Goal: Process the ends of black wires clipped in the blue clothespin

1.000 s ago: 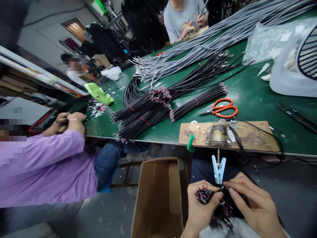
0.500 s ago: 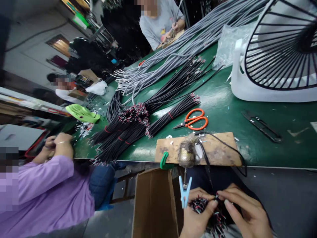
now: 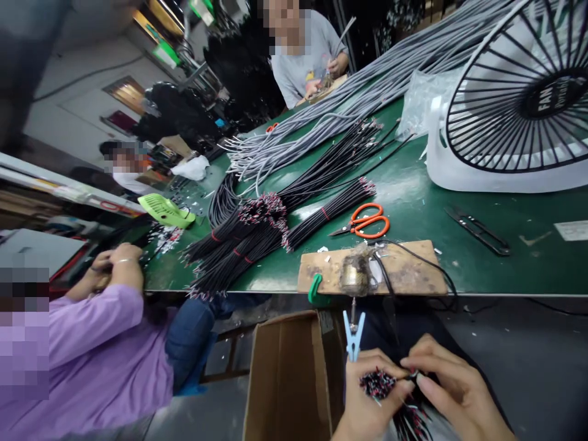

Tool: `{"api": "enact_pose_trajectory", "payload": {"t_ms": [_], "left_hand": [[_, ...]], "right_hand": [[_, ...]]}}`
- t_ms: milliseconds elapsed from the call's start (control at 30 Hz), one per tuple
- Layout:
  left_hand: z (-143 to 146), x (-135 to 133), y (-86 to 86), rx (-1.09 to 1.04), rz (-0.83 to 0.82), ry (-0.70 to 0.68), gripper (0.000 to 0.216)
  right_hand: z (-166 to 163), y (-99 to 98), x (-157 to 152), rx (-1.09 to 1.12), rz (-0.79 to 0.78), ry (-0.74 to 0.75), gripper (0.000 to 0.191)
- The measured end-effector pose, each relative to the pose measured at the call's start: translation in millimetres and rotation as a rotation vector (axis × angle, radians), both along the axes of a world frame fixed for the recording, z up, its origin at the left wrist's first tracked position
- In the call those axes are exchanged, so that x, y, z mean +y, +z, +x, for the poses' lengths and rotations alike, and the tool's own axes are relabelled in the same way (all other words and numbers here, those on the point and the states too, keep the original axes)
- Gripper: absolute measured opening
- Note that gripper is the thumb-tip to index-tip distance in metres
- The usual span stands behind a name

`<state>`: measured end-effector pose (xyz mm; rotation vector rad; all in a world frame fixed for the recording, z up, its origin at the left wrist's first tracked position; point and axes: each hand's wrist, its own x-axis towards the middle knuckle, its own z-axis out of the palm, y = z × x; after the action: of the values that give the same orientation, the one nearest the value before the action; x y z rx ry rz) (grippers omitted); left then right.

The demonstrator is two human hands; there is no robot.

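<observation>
My left hand [image 3: 367,401] is closed around a bunch of short black wires with red and white stripped ends [image 3: 379,383], held in my lap below the table edge. My right hand [image 3: 452,395] pinches one wire's tip next to my left thumb. Just above my hands a blue clothes-peg [image 3: 353,335] hangs from a soldering iron fixed to a wooden board [image 3: 408,275] on the green table [image 3: 505,269].
An open cardboard box [image 3: 285,380] stands left of my hands. On the table lie orange scissors [image 3: 365,222], tied black wire bundles [image 3: 248,239], grey cables [image 3: 321,122], black tweezers [image 3: 478,229] and a white fan [image 3: 509,110]. A person in purple [image 3: 82,349] works at my left; another sits across.
The view has swung toward the right and down, bringing the fan into sight. My hands keep the same hold on the wires, working at one tip.
</observation>
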<state>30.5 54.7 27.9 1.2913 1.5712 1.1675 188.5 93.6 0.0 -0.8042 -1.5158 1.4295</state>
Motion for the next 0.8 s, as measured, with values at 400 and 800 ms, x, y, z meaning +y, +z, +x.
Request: {"api": "enact_pose_trajectory", "payload": {"t_ms": [400,800], "left_hand": [[-23,-30,-29.6,-0.008,0.026,0.254,0.02],[-46,-40,-14.9,-0.108,-0.078,0.267,0.025]], "right_hand": [[-48,14.7,-7,-0.051,0.3,-0.121,0.027],[-67,-15.7,-22,-0.096,0.579,-0.266,0.042]]}}
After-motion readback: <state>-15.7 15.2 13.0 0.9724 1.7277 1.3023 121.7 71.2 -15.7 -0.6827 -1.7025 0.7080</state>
